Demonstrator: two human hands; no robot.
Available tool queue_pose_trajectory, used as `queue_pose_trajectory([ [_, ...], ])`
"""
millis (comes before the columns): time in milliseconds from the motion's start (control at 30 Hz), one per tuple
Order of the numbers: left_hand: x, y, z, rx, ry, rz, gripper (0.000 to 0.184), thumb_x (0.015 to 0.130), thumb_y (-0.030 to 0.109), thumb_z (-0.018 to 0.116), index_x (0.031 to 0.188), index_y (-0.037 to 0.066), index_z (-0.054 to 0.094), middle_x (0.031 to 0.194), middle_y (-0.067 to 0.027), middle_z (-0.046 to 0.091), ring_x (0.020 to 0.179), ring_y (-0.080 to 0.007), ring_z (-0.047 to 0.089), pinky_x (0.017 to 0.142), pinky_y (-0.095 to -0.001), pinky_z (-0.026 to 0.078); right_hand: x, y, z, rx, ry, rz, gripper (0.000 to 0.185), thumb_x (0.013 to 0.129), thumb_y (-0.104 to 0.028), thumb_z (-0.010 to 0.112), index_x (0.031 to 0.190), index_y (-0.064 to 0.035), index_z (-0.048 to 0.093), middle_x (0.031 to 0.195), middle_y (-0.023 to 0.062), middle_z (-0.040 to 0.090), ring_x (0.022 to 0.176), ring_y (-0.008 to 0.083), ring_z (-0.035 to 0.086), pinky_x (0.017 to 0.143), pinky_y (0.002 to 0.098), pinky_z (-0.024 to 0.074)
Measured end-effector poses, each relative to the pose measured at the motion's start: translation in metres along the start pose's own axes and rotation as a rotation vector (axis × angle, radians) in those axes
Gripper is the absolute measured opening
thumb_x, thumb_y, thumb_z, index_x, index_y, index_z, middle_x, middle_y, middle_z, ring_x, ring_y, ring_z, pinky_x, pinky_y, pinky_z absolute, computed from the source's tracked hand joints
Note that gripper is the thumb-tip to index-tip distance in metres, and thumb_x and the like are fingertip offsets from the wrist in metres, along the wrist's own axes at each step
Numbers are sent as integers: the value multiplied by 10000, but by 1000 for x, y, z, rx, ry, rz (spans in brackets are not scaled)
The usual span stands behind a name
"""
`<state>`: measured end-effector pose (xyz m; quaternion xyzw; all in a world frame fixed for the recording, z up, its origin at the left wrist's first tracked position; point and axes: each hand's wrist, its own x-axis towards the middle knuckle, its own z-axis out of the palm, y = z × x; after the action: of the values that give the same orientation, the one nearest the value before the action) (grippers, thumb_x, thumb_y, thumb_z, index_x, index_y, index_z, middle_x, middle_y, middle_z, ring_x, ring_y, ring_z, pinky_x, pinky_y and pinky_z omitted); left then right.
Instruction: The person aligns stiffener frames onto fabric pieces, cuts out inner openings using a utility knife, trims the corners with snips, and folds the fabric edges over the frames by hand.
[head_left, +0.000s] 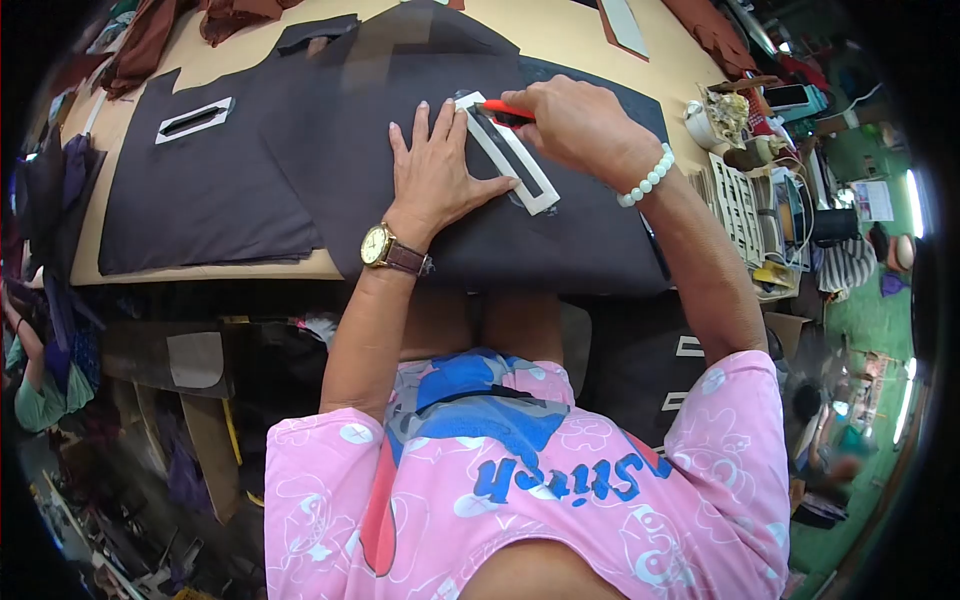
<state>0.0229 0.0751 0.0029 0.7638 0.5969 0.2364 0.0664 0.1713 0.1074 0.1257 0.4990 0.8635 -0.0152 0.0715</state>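
Note:
Dark fabric (350, 170) is spread over the pale table. On its right part lies a white rectangular frame (541, 201) with a long slot, slanting down to the right. My left hand (432, 180) rests flat beside it with fingers spread, the thumb touching the frame's left edge. My right hand (570, 120) grips a red-handled tool (508, 110), whose dark tip meets the frame's upper end; the kind of tool is unclear. Another white slotted frame (195, 120) lies on the fabric at the left.
Brown fabric pieces (145, 45) lie at the table's far left. A white container (700, 125) stands by the table's right edge, near stacked card pieces (735, 210). Another person's arm (28, 340) shows at the far left.

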Motion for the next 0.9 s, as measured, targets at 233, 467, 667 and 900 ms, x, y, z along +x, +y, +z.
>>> queue_pose_trajectory([
  [233,-1,0,2,0,28,4,1023,612,659,679,1331,-8,388,1409,-158,361,1325,-375,276,1033,-621,188,-19,2,7,40,134,-76,187,798,-119,576,948,-44,661,807,162,664,748,323,656,671,393,531],
  [467,-1,1,-1,3,1,-11,1018,632,685,649,1342,5,385,1429,-140,341,1341,-357,252,1040,-620,173,-39,0,5,41,60,-17,228,800,-132,587,1011,-77,651,792,154,659,753,322,651,667,404,526],
  [667,0,1,2,3,41,13,1011,606,664,681,1310,-5,397,1397,-162,373,1312,-389,291,1021,-631,200,-64,4,18,89,86,16,381,812,-165,587,1192,-144,586,793,161,647,734,359,618,641,435,490],
  [900,-1,3,-3,36,-20,-8,1028,624,692,655,1335,-2,390,1434,-141,336,1344,-354,251,1050,-610,163,-95,1,18,111,55,76,363,852,-192,573,1213,-154,565,734,168,631,687,344,614,601,433,477],
])
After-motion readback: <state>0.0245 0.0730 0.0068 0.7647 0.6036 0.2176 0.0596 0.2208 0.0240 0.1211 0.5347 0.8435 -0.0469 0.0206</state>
